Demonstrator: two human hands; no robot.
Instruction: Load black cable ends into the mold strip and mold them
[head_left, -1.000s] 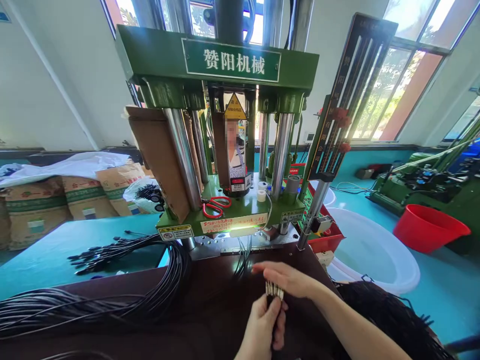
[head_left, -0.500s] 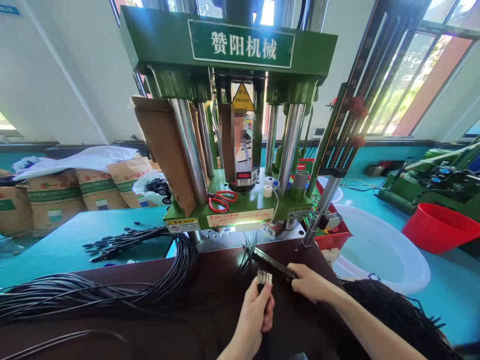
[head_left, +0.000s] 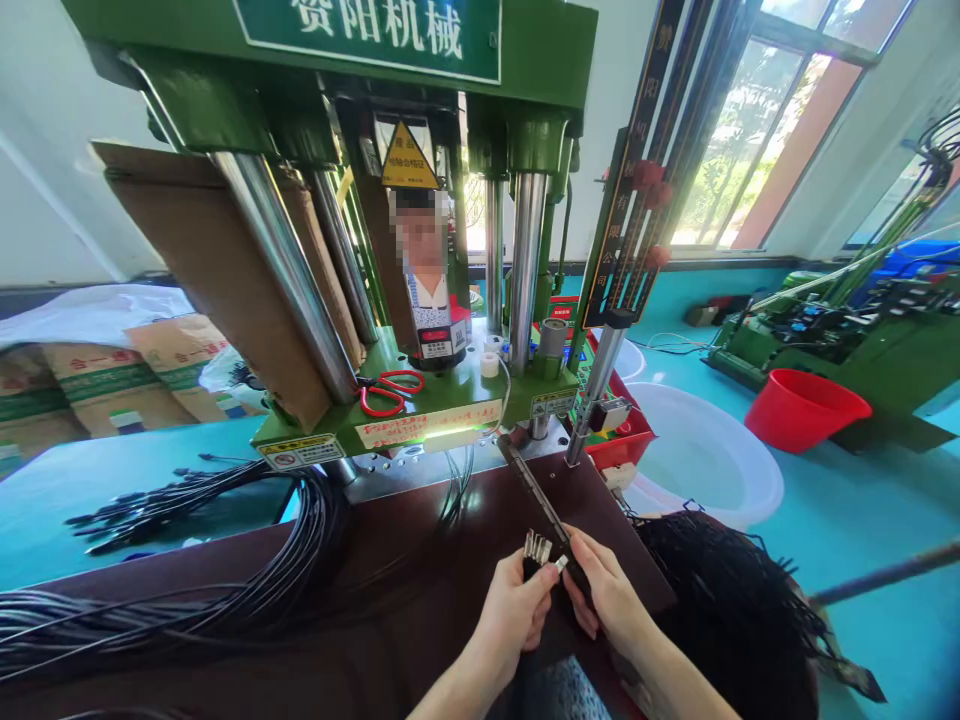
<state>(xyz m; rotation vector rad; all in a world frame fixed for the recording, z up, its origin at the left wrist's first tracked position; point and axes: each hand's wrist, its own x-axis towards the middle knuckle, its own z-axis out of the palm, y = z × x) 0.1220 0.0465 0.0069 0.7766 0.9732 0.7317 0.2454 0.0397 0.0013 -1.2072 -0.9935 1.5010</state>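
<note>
Head view, one frame. Landmark: the green press (head_left: 420,400) at the far edge of the dark brown bench (head_left: 420,590). Left hand (head_left: 514,610) is on the near side of the press, over the bench, fingers curled shut around a small cluster of metal plug terminals (head_left: 537,547); the bright tips stand up out of the fist, pointing toward the press. Right hand (head_left: 607,590) sits just beside the left, on its right, touching or nearly touching it at the fingertips. It is closed narrowly on the near end of a long dark metal bar (head_left: 536,500); the bar runs from that grip diagonally back to the press base, its far end just under the lit front edge of the press table. A single terminal tip shows between the two hands, at the right thumb; cannot tell which hand pinches it. The terminal cluster lies immediately left of the bar's near end. Black cables (head_left: 457,480) hang from the press opening down onto the bench, left of the bar. A thick bundle of black cable (head_left: 225,600) lies across the bench well left of the press front. Red-handled scissors (head_left: 386,392) rest on the press table. Right of the press: white basin (head_left: 705,460), then a red tub (head_left: 806,420) farther off.
</note>
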